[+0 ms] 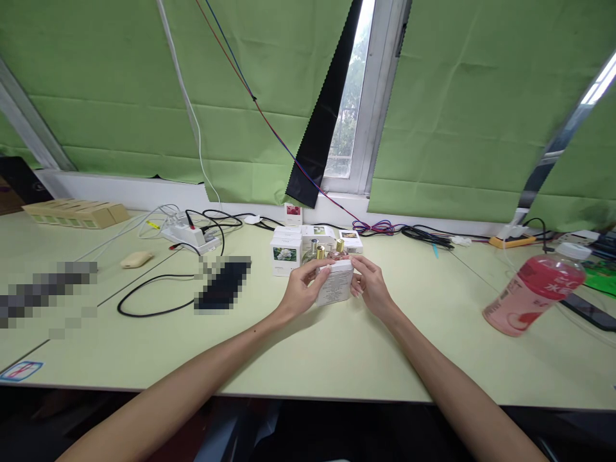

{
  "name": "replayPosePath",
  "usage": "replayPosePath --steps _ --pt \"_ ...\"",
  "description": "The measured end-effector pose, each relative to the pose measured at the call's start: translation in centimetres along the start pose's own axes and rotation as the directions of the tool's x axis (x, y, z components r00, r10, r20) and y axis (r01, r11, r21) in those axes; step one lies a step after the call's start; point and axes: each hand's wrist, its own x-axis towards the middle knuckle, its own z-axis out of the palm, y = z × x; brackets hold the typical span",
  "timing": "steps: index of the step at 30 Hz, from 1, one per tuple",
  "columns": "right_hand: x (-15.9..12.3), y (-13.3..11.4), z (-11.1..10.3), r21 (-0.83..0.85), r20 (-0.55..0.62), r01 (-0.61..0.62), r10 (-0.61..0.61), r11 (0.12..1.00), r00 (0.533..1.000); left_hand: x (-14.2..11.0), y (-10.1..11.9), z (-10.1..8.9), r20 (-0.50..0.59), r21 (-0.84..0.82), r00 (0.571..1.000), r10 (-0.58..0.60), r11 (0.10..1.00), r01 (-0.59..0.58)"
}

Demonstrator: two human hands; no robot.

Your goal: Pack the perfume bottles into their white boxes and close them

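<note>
Green blinds back a pale table; at its left lies a tan packet, with a white power strip beyond it; next comes a flower-printed box, standing just beyond the left hand; this hand is partly closed around the left side of a white carton, its thumb on the upper part of the near, text-covered face; the carton sits between the two hands, in front of gold-capped bottles, its top edge slanting slightly up to the right; its long axis seems upright, and whether its base touches the table I cannot tell; the right hand, half open with fingers bent, meets the upper right corner, though whether it pinches there is unclear; neither hand is plainly nearer, so the key relation seems to be left side held, upper right corner at the right fingertips; well apart, at far right, leans a pink drink bottle.
</note>
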Motion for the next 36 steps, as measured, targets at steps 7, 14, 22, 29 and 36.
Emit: replayPosePath --steps 7,14,22,29,36 --pt "0.14 0.17 -0.09 -0.028 -0.005 0.013 -0.013 1.0 1.0 -0.01 0.05 0.0 -0.003 0.011 1.0 -0.001 1.0 0.001" --pt "0.37 0.62 -0.33 -0.048 0.013 0.049 -0.048 0.998 0.999 0.08 0.1 -0.03 -0.002 0.008 1.0 0.0 1.0 0.0" --pt "0.32 0.58 -0.39 -0.058 0.039 0.073 -0.07 0.996 0.997 0.1 0.06 -0.07 0.002 0.017 1.0 0.008 1.0 -0.008" --pt "0.21 0.39 -0.28 -0.028 0.024 0.038 -0.038 0.999 0.999 0.1 0.05 -0.05 0.002 0.01 1.0 0.006 1.0 -0.006" --pt "0.17 0.14 -0.09 -0.011 0.006 0.009 -0.009 1.0 1.0 -0.04 0.31 0.02 -0.011 0.003 1.0 -0.018 1.0 0.018"
